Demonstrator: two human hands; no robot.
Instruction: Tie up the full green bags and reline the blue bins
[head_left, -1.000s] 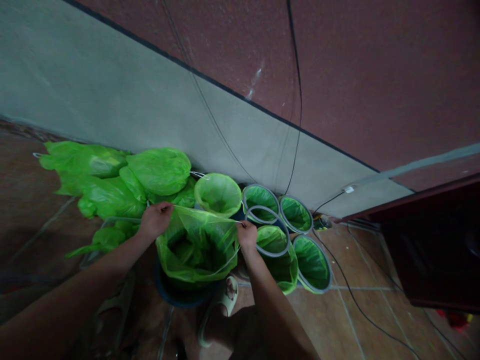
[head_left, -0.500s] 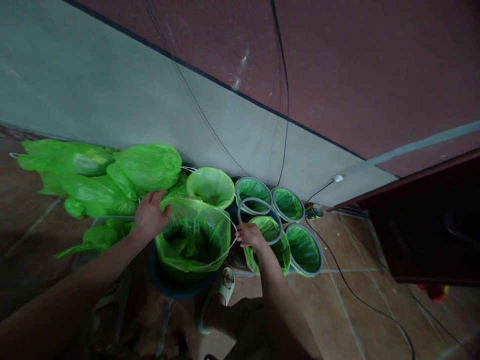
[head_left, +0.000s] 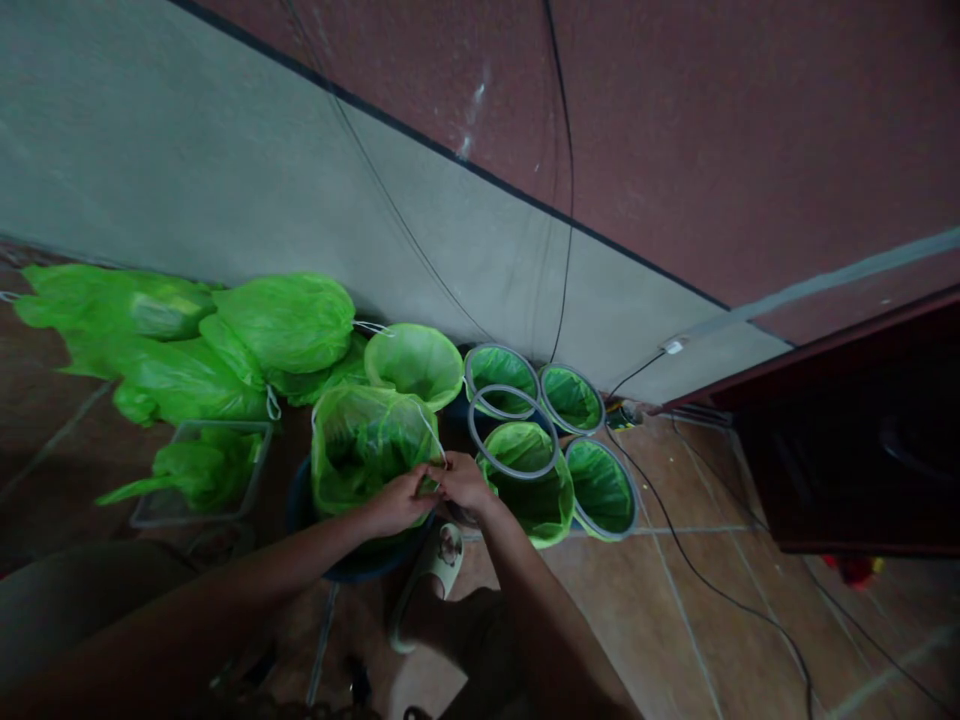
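Note:
A green drawstring trash bag (head_left: 352, 425) lines a round dark blue bin (head_left: 300, 500) in front of me, its mouth wide. Its white drawstring (head_left: 431, 432) runs along the right side of the mouth up to my fingers. My right hand (head_left: 463, 480) is closed on that drawstring at the bag's right edge. There too is my left hand (head_left: 403, 498), its fingers pinched on the string against the right fingertips. Their exact grip is partly hidden by the fingers.
Several filled green bags (head_left: 281, 320) lie left along the wall. A clear plastic tray (head_left: 259, 470) holds a smaller knotted bag. Several lined bins (head_left: 600, 485) stand right, with a loose grey ring (head_left: 472, 420) across one. A black cable (head_left: 720, 590) crosses the tiles; my slippered foot (head_left: 442, 560) is close.
My left hand has moved right, from the bag's left rim to my right hand, and its fingers have closed. My right hand has shifted slightly left with the drawstring, which is now less stretched out.

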